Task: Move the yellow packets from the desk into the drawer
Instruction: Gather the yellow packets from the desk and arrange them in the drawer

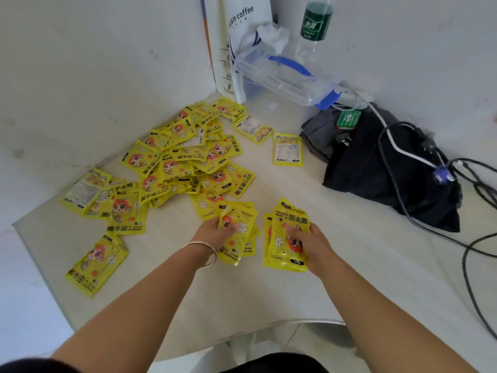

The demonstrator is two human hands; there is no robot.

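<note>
Yellow packets (183,162) lie heaped on the counter (269,305) toward its far left corner. Strays lie around the heap, and two lie face down nearer the black bag (382,168).

We record the left hand (212,234) gripping a bundle (239,238), thumb on top. The right hand (313,244) grips a second bundle (285,238) the same way. The hands are apart and the bundles are just beside each other. We cannot tell whether either touches the counter. A bangle (214,255) circles the left wrist.

At the far corner stand a clear box (282,79), a bottle (314,28) and a paper bag (242,36). Cables (403,153) cross the black bag.
</note>
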